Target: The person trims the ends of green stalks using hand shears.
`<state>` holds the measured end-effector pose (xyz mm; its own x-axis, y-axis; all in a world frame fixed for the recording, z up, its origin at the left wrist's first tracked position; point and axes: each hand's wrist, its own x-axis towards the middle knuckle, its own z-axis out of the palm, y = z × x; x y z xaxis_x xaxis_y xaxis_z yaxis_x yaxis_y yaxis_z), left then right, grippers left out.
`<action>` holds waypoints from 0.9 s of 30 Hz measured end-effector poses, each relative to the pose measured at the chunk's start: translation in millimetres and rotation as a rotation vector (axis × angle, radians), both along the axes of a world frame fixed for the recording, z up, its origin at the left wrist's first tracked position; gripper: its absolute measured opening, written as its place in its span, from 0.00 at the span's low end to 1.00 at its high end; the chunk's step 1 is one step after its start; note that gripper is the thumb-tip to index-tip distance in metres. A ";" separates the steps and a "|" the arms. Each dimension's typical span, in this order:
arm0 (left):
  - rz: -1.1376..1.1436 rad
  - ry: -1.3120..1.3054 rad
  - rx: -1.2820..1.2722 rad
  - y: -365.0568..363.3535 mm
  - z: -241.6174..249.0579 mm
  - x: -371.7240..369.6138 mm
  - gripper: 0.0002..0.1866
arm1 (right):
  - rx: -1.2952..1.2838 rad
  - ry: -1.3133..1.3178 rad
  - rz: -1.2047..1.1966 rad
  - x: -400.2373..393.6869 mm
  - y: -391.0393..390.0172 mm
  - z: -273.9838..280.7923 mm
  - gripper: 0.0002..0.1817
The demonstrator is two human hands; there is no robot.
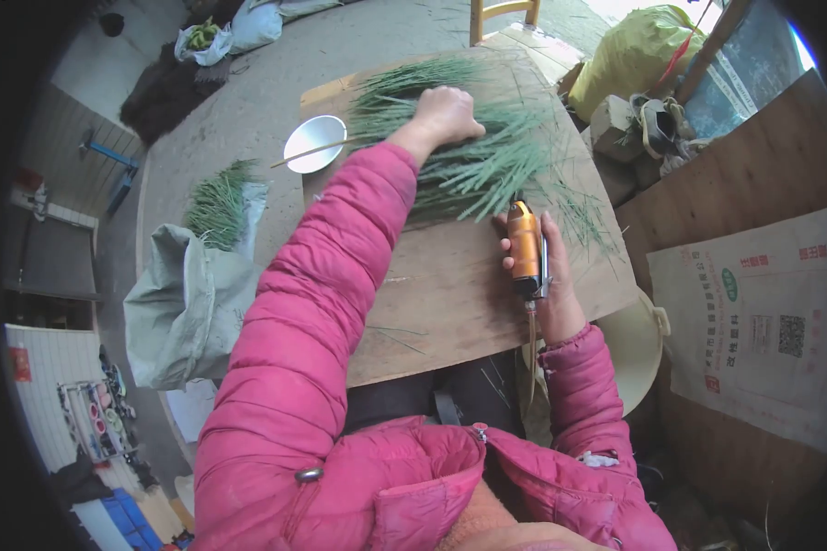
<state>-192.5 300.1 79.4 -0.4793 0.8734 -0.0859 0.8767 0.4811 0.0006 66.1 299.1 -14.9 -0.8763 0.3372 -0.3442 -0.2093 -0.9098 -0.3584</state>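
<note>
My left hand (446, 115) is closed over the pile of long green sprigs (487, 170) on the wooden board (432, 294), its fingers curled down into them. Below and right of the pile, my right hand (553, 266) is wrapped round an orange handheld tool (525, 241), whose dark tip points at the sprigs' cut ends. A thin hose runs from the tool's lower end toward my lap. Left of the pile sits a white bowl (315, 144) with a thin stick (317, 151) lying across it.
Left of the board are a grey-green sack (188, 303) and another bundle of sprigs (219, 207). A pale bucket (636, 354) stands beside the board's lower right edge. Beyond lie a yellow bag (634, 60), shoes (657, 129) and a wooden chair (505, 11).
</note>
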 end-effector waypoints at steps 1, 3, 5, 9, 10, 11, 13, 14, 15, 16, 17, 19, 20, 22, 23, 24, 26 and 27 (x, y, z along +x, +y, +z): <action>-0.013 0.006 0.010 -2.1 -1.2 6.7 0.21 | 0.021 -0.024 -0.015 2.5 -1.7 3.1 0.29; -0.029 0.019 0.025 -10.8 -3.5 22.1 0.23 | 0.052 -0.056 -0.036 9.2 -9.5 8.5 0.27; -0.075 0.053 0.063 -20.6 -5.2 39.7 0.23 | 0.050 -0.097 -0.047 17.7 -16.6 12.3 0.26; -0.156 0.089 0.183 -41.5 -18.7 71.2 0.23 | 0.063 -0.163 -0.075 43.8 -38.9 21.6 0.24; -0.168 0.069 0.168 -48.9 -17.4 81.9 0.24 | 0.059 -0.172 -0.067 53.2 -46.2 23.1 0.24; -0.181 0.052 0.155 -55.6 -15.4 91.7 0.24 | 0.057 -0.179 -0.060 61.7 -52.8 24.8 0.24; -0.204 0.063 0.182 -66.0 -17.9 106.4 0.24 | 0.078 -0.200 -0.056 75.9 -64.7 28.3 0.24; -0.222 0.080 0.208 -71.5 -20.6 112.6 0.24 | 0.094 -0.219 -0.058 82.3 -71.2 29.5 0.24; -0.228 0.089 0.222 -76.6 -22.5 117.5 0.24 | 0.104 -0.228 -0.056 87.9 -78.5 33.1 0.24; -0.250 0.094 0.258 -80.5 -22.5 120.2 0.23 | 0.119 -0.244 -0.069 91.6 -85.4 39.4 0.24; -0.273 0.098 0.292 -84.5 -23.6 123.3 0.23 | 0.132 -0.262 -0.082 95.7 -92.7 45.1 0.24; -0.303 0.060 0.358 -98.0 -17.0 123.9 0.30 | 0.160 -0.291 -0.094 99.7 -98.9 47.3 0.22; -0.328 0.026 0.406 -105.5 -11.8 121.9 0.37 | 0.178 -0.307 -0.106 99.5 -100.5 46.6 0.21; -0.348 0.028 0.672 -128.1 -8.1 106.5 0.34 | 0.186 -0.336 -0.109 100.4 -101.1 44.1 0.21; -0.360 0.051 0.914 -140.1 -6.8 95.9 0.27 | 0.184 -0.357 -0.113 99.7 -100.4 42.5 0.22; -0.371 0.071 1.031 -153.4 -10.9 79.1 0.24 | 0.180 -0.357 -0.115 97.8 -98.6 40.0 0.22; -0.200 0.073 0.980 -188.1 -36.1 39.7 0.13 | 0.189 -0.361 -0.108 99.2 -96.2 31.7 0.22; -0.157 0.078 0.965 -202.7 -53.5 18.5 0.11 | 0.189 -0.358 -0.104 99.0 -95.7 28.4 0.22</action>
